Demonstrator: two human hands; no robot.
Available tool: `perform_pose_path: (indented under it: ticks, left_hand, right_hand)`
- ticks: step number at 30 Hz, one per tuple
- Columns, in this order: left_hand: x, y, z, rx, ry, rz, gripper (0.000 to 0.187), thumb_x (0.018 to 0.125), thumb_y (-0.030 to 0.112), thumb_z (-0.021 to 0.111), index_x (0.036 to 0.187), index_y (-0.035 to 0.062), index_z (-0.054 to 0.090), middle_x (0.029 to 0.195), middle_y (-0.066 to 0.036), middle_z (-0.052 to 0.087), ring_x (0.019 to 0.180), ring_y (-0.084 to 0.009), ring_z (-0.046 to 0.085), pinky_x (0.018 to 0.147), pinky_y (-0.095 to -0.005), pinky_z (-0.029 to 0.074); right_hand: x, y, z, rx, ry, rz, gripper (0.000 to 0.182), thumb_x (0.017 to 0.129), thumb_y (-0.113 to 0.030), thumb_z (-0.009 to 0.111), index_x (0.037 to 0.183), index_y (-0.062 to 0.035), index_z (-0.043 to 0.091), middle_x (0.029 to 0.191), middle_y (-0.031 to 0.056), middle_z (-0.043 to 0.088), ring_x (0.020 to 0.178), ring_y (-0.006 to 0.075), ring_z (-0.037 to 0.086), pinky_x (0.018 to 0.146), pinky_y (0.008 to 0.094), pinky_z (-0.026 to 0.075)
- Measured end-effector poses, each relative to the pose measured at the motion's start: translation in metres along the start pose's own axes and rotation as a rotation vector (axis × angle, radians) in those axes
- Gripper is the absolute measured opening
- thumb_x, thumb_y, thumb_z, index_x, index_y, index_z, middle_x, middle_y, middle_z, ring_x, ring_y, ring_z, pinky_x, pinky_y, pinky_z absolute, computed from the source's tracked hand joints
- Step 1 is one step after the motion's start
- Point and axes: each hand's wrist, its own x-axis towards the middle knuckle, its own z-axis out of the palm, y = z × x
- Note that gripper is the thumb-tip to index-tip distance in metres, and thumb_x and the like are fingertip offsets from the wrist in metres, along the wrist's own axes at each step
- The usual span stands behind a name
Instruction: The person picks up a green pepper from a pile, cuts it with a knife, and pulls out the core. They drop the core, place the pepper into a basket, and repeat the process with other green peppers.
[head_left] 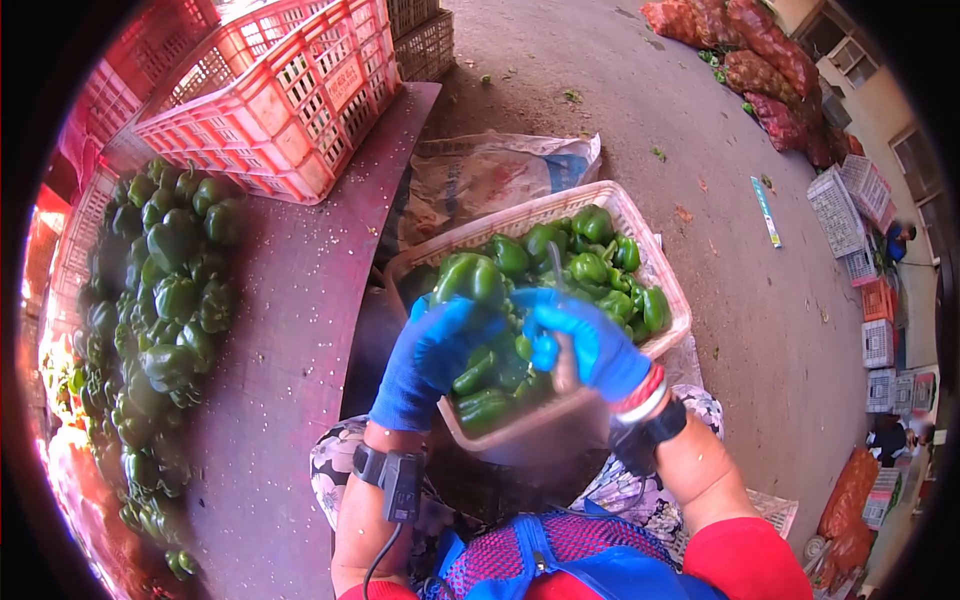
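Note:
My left hand (435, 345), in a blue glove, is closed round a large green pepper (468, 281) above the near left part of a pale crate (672, 278). Just right of it, my right hand (590, 345), also blue-gloved, is closed on a knife whose brown handle (565, 366) sticks out below the fingers. The thin grey blade points up and away over the crate. More green peppers (593, 224) lie inside the crate, beneath and beyond both hands.
A purple-red table (290, 320) on the left bears a heap of green peppers (172, 300) and a pink crate (290, 110). Behind my crate lies a sack (480, 180). Red sacks (770, 75), stacked crates (836, 212) and distant people (899, 240) are at the right.

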Motion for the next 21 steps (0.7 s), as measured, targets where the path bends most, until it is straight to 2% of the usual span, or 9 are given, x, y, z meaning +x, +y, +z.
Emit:
perform_pose_path:
  ticks: [2, 3, 5, 8, 11, 12, 14, 17, 21]
  left_hand:
    - [-0.005, -0.02, -0.01, -0.369, -0.008, -0.108, 0.029, 0.087, 0.007, 0.073, 0.111, -0.0041, 0.061, 0.111, -0.014, 0.067, 0.103, -0.0263, 0.069, 0.091, -0.0354, 0.057]
    - [-0.004, -0.019, -0.011, -0.382, 0.015, -0.17, 0.033, 0.088, 0.008, 0.071, 0.117, -0.0028, 0.06, 0.116, -0.014, 0.066, 0.108, -0.0268, 0.067, 0.096, -0.0394, 0.054]
    - [-0.002, -0.018, -0.01, -0.408, 0.059, -0.289, 0.043, 0.088, 0.01, 0.069, 0.128, -0.0003, 0.057, 0.125, -0.013, 0.064, 0.117, -0.0277, 0.062, 0.106, -0.0474, 0.049]
    - [-0.002, -0.008, 0.003, -0.338, 0.118, -0.293, 0.05, 0.086, 0.008, 0.07, 0.132, 0.0007, 0.053, 0.125, -0.013, 0.063, 0.117, -0.0267, 0.062, 0.105, -0.0466, 0.049]
    - [-0.004, -0.018, 0.001, -0.306, 0.152, -0.263, 0.051, 0.086, 0.008, 0.071, 0.132, 0.0009, 0.052, 0.126, -0.013, 0.062, 0.116, -0.0271, 0.063, 0.104, -0.0476, 0.05]
    - [-0.005, -0.016, 0.002, -0.294, 0.165, -0.275, 0.05, 0.086, 0.009, 0.072, 0.131, 0.0012, 0.052, 0.126, -0.013, 0.062, 0.116, -0.026, 0.062, 0.103, -0.0455, 0.05]
    - [-0.006, -0.009, 0.006, -0.268, 0.19, -0.299, 0.049, 0.086, 0.011, 0.073, 0.129, 0.0018, 0.052, 0.125, -0.013, 0.062, 0.116, -0.0239, 0.062, 0.102, -0.0414, 0.05]
    - [-0.005, -0.023, -0.001, 0.202, 0.194, -0.178, 0.067, 0.079, 0.017, 0.081, 0.131, -0.0013, 0.043, 0.119, -0.012, 0.059, 0.105, -0.0199, 0.063, 0.088, -0.0324, 0.054]
    - [-0.008, 0.002, 0.02, 0.464, 0.21, -0.075, 0.08, 0.07, 0.024, 0.085, 0.133, 0.0006, 0.041, 0.117, -0.014, 0.06, 0.103, -0.0218, 0.062, 0.088, -0.0346, 0.053]
  right_hand:
    - [-0.008, 0.001, 0.028, -0.558, 0.183, -0.28, 0.053, 0.093, -0.014, 0.059, 0.143, 0.0002, 0.047, 0.098, 0.0147, 0.068, 0.078, 0.0211, 0.065, 0.072, 0.0356, 0.055]
    - [-0.009, 0.001, 0.037, -0.835, 0.279, -0.42, 0.056, 0.092, -0.013, 0.057, 0.145, 0.0012, 0.044, 0.095, 0.0154, 0.068, 0.076, 0.022, 0.066, 0.07, 0.0367, 0.054]
    - [0.004, 0.008, 0.029, -1.207, 0.209, -0.831, 0.071, 0.09, -0.013, 0.054, 0.153, 0.0026, 0.027, 0.085, 0.0195, 0.066, 0.07, 0.0331, 0.066, 0.066, 0.0429, 0.051]
    - [0.002, 0.01, 0.03, -1.332, 0.196, -0.644, 0.087, 0.085, -0.014, 0.059, 0.157, 0.0018, 0.013, 0.074, 0.0211, 0.061, 0.065, 0.0395, 0.062, 0.06, 0.0465, 0.047]
    - [0.003, 0.011, 0.032, -1.286, 0.109, -0.649, 0.09, 0.084, -0.012, 0.061, 0.157, 0.0016, 0.011, 0.069, 0.0206, 0.06, 0.061, 0.0396, 0.06, 0.058, 0.0479, 0.045]
    - [0.003, 0.009, 0.033, -1.255, 0.102, -0.561, 0.092, 0.084, -0.013, 0.062, 0.158, 0.0002, 0.008, 0.069, 0.0203, 0.06, 0.061, 0.039, 0.06, 0.058, 0.0472, 0.045]
    - [0.008, 0.014, 0.028, -1.257, 0.109, -0.541, 0.09, 0.085, -0.015, 0.063, 0.157, 0.0004, 0.011, 0.078, 0.0234, 0.064, 0.07, 0.0413, 0.064, 0.063, 0.048, 0.048]
    - [0.026, 0.029, 0.007, -1.261, 0.122, -0.624, 0.085, 0.088, -0.02, 0.063, 0.156, -0.0015, 0.016, 0.096, 0.0272, 0.067, 0.088, 0.0444, 0.066, 0.074, 0.0491, 0.051]
    - [0.033, 0.039, 0.004, -1.213, 0.153, -0.471, 0.071, 0.09, -0.027, 0.063, 0.15, -0.0083, 0.032, 0.119, 0.0269, 0.065, 0.108, 0.0454, 0.062, 0.089, 0.0498, 0.052]
